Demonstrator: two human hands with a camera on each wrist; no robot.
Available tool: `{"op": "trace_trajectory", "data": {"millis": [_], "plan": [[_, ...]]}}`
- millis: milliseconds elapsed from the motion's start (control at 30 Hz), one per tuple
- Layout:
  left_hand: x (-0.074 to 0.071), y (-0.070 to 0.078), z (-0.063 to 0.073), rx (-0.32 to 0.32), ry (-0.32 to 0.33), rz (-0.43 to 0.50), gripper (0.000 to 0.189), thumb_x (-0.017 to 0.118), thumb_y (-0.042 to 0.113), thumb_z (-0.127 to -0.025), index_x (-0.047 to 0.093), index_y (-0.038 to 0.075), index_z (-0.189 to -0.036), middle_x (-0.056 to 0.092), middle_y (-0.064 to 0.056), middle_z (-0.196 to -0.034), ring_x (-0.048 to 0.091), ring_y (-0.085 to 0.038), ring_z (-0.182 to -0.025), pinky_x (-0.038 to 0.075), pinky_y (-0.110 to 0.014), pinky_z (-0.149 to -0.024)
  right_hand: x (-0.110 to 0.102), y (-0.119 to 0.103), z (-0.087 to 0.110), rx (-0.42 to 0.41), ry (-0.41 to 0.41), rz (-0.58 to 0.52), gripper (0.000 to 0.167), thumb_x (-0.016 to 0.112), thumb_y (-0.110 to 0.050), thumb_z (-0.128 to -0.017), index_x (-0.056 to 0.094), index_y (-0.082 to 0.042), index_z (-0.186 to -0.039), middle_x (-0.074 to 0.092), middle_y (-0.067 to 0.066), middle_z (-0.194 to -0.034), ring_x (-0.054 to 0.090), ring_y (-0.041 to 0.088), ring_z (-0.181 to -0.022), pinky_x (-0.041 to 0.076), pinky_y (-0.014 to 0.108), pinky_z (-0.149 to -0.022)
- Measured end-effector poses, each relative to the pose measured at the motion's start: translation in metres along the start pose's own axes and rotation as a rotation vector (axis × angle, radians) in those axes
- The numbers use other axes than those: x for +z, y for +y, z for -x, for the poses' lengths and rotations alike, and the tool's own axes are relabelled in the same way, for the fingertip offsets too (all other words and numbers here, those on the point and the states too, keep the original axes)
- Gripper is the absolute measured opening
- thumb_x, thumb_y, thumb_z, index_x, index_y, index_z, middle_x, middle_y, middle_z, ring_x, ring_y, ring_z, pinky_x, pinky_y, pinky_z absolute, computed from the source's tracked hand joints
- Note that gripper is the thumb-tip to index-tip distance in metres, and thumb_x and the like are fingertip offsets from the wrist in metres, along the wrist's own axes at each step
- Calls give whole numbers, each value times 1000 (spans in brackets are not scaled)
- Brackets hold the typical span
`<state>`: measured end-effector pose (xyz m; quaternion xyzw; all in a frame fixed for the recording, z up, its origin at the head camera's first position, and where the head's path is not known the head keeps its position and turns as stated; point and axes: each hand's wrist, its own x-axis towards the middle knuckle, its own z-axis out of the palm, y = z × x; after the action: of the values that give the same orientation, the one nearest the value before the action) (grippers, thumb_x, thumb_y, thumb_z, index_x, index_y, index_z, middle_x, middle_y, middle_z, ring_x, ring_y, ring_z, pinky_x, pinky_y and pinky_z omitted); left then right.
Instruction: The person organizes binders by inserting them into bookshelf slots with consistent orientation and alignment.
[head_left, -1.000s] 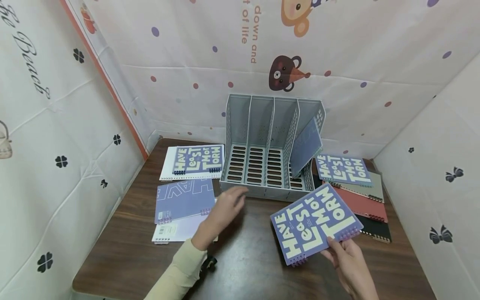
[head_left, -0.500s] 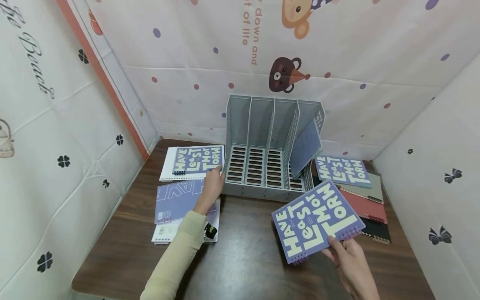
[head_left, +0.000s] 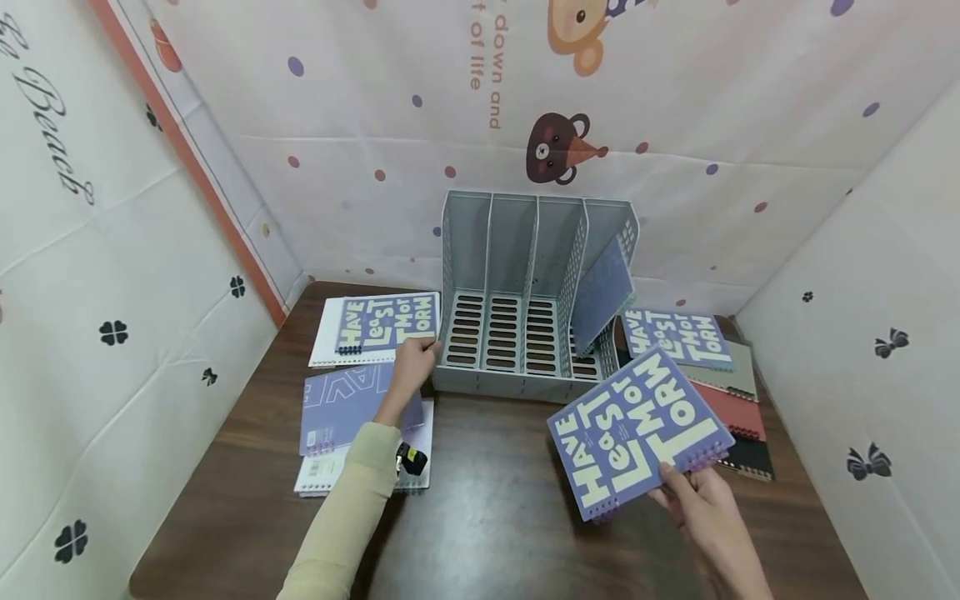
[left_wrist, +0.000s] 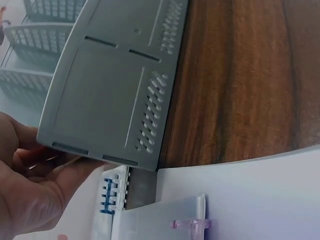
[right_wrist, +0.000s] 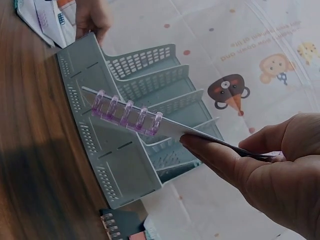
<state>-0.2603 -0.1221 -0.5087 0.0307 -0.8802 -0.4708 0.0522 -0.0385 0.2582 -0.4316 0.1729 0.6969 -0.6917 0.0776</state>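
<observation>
My right hand (head_left: 708, 508) pinches a purple-blue spiral notebook (head_left: 637, 429) by its ringed edge, thumb on the lettered cover. The notebook is held tilted above the table, in front of the rack's right end. In the right wrist view its purple rings (right_wrist: 127, 112) show edge-on. My left hand (head_left: 412, 367) grips the front left corner of the grey file rack (head_left: 517, 385). The left wrist view shows that hand's thumb and fingers (left_wrist: 60, 182) curled at the corner, some fingertips hidden behind the wall. Another blue notebook (head_left: 603, 296) leans in the rack's rightmost compartment.
Left of the rack lie a lettered notebook (head_left: 386, 323) on white ones, and nearer a blue notebook (head_left: 341, 404) over a white one (head_left: 318, 475). On the right are overlapping lettered (head_left: 675, 337), grey (head_left: 742, 371), red (head_left: 738, 408) and black (head_left: 750, 458) notebooks. A patterned cloth (head_left: 360, 150) backs the table.
My left hand has moved left from in front of the rack to its front left corner and taken hold there. The right hand keeps holding the notebook nearly still.
</observation>
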Motion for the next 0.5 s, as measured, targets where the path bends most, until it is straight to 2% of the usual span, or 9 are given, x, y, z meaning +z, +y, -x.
{"op": "trace_trajectory", "data": {"millis": [67,133,200,233,333,400,500], "plan": [[-4,-2,0,-27,-8,39,30,62,16,-99,72,-3,-120,74,-20,-110,61,-25,-79,47,-34,-69,-1,-2,-2,-12,-15,37,53,40,-14,-110,20,5,-156,62,4,-133,66,1,-104,54,29,-92],[-5,-4,0,-45,-31,72,33,62,18,-99,70,-3,-125,70,-21,-122,64,-28,-93,50,-38,-77,-1,-4,-5,-31,-21,61,54,41,-14,-110,20,5,-156,60,6,-136,66,0,-104,55,29,-91],[-5,-6,0,-66,-49,97,34,61,19,-100,69,-2,-126,68,-20,-126,65,-31,-104,51,-42,-84,-1,-5,-7,-48,-28,90,54,41,-14,-110,20,6,-155,58,12,-139,66,0,-104,55,29,-91],[-5,-5,0,-74,-56,106,35,60,20,-100,69,-1,-127,68,-19,-128,65,-31,-105,51,-43,-84,-1,-6,-8,-64,-30,96,54,41,-14,-110,21,6,-155,60,8,-137,66,0,-103,55,29,-90],[-5,-2,-1,-89,-60,126,34,61,20,-101,69,-1,-126,67,-19,-129,63,-31,-119,51,-45,-95,-2,-10,-11,-86,-26,125,54,42,-15,-110,21,7,-155,59,10,-138,66,-1,-102,56,28,-88],[-5,-1,0,-89,-56,125,33,61,19,-101,69,-2,-125,68,-19,-128,64,-30,-116,51,-42,-92,-3,-13,-12,-91,-9,178,55,43,-17,-110,23,7,-155,59,13,-139,66,-1,-100,57,26,-85],[-5,-2,3,-78,-42,111,32,62,18,-100,71,-2,-122,71,-19,-120,66,-27,-101,51,-35,-82,-4,-17,-13,-111,20,231,54,45,-19,-110,27,8,-153,66,6,-129,65,-1,-93,57,22,-74]]}}
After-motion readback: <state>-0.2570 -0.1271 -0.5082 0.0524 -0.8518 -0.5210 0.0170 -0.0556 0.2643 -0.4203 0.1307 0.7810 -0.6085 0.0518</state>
